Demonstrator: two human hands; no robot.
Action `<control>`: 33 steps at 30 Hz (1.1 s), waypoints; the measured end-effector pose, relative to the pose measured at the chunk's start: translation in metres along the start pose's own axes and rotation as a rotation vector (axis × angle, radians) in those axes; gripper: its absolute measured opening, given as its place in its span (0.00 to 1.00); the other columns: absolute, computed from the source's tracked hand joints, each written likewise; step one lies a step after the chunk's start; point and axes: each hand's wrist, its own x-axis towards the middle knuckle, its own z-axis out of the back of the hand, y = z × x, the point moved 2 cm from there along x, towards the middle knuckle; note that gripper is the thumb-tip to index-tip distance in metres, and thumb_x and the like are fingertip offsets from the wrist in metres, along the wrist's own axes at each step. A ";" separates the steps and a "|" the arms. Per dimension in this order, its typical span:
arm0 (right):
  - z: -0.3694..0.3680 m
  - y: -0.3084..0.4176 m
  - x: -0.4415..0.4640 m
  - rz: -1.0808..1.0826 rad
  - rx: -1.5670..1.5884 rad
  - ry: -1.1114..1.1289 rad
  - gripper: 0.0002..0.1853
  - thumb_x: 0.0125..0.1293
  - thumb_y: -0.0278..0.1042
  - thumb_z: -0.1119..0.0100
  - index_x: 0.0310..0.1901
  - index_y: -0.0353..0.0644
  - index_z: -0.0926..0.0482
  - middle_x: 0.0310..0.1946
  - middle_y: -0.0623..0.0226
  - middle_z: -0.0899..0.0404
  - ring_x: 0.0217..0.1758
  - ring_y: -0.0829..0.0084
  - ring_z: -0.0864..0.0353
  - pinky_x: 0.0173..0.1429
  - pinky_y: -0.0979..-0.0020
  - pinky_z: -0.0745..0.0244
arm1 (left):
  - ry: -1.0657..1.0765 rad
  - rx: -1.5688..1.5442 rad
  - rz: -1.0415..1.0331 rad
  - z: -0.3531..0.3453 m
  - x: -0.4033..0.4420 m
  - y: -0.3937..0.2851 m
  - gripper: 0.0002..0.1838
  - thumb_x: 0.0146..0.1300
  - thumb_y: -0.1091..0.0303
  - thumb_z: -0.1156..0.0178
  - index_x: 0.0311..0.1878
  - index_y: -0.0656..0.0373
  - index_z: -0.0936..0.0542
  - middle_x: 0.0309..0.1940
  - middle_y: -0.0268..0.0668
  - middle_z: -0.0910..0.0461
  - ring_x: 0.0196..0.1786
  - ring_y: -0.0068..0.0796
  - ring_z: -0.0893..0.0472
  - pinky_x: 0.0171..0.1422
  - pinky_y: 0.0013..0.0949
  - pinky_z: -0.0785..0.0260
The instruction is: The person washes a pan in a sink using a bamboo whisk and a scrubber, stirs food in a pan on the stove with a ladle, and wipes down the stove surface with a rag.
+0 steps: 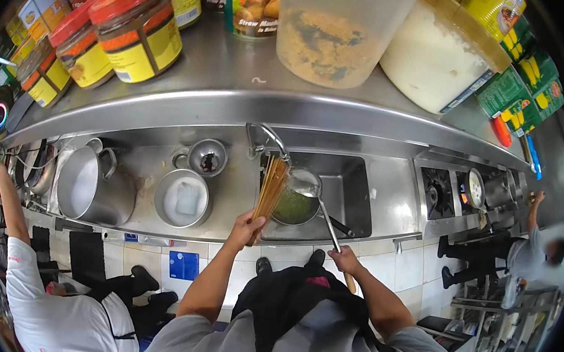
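Note:
My left hand (246, 228) is closed around the lower end of a bamboo wok brush (271, 188), a bundle of thin strips held upright at the sink's left side. My right hand (344, 258) grips a long metal ladle (329, 224) with a wooden handle end. The ladle's bowl lies over a round pan (294, 208) holding greenish liquid. This pan, with a dark handle pointing right, sits in the steel sink (355, 192). A metal tap (273, 135) reaches over the sink's left edge, close to the brush tips.
Left on the counter stand a large pot (116, 195), a smaller pot (203, 219) with white contents, and a steel bowl (207, 158). A shelf (234, 105) with jars and tubs runs above. Burners (438, 193) lie right. One co-worker (49, 303) stands left, another (533, 258) right.

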 end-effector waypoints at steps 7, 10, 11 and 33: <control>-0.006 0.005 0.006 0.027 -0.090 0.009 0.21 0.67 0.45 0.37 0.20 0.44 0.29 0.12 0.72 0.33 0.14 0.78 0.34 0.21 0.68 0.37 | -0.170 0.119 0.013 0.017 0.018 0.024 0.25 0.68 0.62 0.36 0.68 0.51 0.24 0.23 0.26 0.26 0.18 0.18 0.29 0.19 0.26 0.38; 0.001 -0.003 0.004 0.086 -0.064 -0.040 0.21 0.67 0.47 0.37 0.21 0.44 0.28 0.12 0.71 0.33 0.14 0.77 0.34 0.21 0.67 0.36 | -0.209 0.050 -0.023 0.019 -0.013 0.003 0.24 0.68 0.63 0.35 0.67 0.51 0.24 0.23 0.26 0.26 0.18 0.17 0.29 0.19 0.25 0.37; 0.003 -0.004 0.003 0.070 -0.062 -0.055 0.21 0.67 0.46 0.37 0.20 0.44 0.29 0.12 0.72 0.33 0.14 0.76 0.33 0.21 0.66 0.36 | -0.136 0.114 -0.007 0.014 -0.021 -0.001 0.24 0.68 0.64 0.35 0.67 0.51 0.23 0.24 0.26 0.26 0.19 0.17 0.29 0.19 0.25 0.37; 0.002 0.032 -0.002 -0.013 0.054 0.010 0.19 0.69 0.42 0.38 0.22 0.45 0.30 0.12 0.74 0.35 0.12 0.78 0.35 0.16 0.69 0.41 | -0.121 0.487 0.017 0.050 0.025 0.047 0.28 0.67 0.64 0.35 0.70 0.48 0.26 0.23 0.30 0.27 0.18 0.20 0.32 0.20 0.30 0.37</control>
